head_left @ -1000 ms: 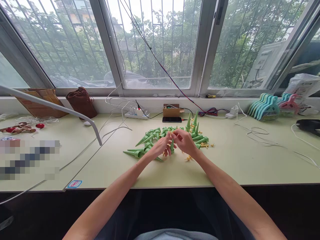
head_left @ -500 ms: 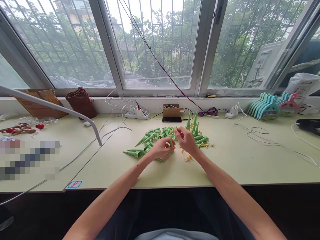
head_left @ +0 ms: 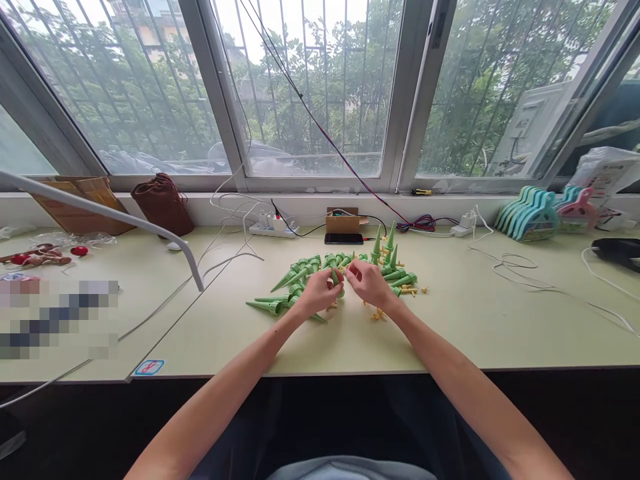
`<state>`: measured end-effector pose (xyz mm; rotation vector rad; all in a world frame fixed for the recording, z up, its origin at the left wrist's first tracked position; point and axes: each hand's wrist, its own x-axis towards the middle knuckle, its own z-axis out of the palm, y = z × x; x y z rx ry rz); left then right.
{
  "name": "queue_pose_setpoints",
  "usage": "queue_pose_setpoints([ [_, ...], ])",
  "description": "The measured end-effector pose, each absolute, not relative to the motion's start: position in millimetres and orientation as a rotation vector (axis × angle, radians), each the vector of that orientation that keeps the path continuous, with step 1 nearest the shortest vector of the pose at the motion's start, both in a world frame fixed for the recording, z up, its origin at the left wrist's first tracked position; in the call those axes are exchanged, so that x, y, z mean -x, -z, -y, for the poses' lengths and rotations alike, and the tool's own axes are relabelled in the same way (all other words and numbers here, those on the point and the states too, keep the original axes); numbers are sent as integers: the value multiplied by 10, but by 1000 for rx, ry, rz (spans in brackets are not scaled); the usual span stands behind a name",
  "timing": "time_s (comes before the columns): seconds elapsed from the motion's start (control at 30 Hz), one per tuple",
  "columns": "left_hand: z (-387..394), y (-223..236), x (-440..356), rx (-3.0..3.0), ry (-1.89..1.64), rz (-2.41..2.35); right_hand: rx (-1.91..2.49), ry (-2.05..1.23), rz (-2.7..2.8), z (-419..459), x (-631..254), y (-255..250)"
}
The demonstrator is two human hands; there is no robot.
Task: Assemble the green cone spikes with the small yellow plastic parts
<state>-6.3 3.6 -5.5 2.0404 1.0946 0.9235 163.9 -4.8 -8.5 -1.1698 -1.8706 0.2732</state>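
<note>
Between the fingers of my left hand [head_left: 320, 291] is a green plastic watering spike [head_left: 335, 274], its tapered end showing. My right hand [head_left: 369, 283] is close beside it, fingers pinched around a small yellow piece [head_left: 346, 271] that is mostly hidden. More green spikes [head_left: 273, 307] lie heaped to the left and behind the hands. Three spikes [head_left: 377, 248] stand upright at the back right of the heap. Loose yellow plastic pieces [head_left: 377, 315] are scattered by my right wrist.
Behind the heap lie a black phone [head_left: 343, 239] and a small cardboard box [head_left: 343, 220]. A power strip [head_left: 274, 230] is against the wall. Turquoise hangers [head_left: 530, 213] stand at the right, with a white cable [head_left: 525, 275] nearer. A grey curved arm [head_left: 150, 230] reaches over the left side.
My left hand has lifted slightly and tilted the spike, moving it up and left. My right hand has come down a little, its fingertips still near the spike.
</note>
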Motion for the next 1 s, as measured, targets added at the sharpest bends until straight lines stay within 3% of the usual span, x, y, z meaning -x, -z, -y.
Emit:
queue_pose_setpoints([
  [1.0, -23, 35, 58, -2099, -1078, -1155, 1200, -292, 2032, 57, -1650, 130],
])
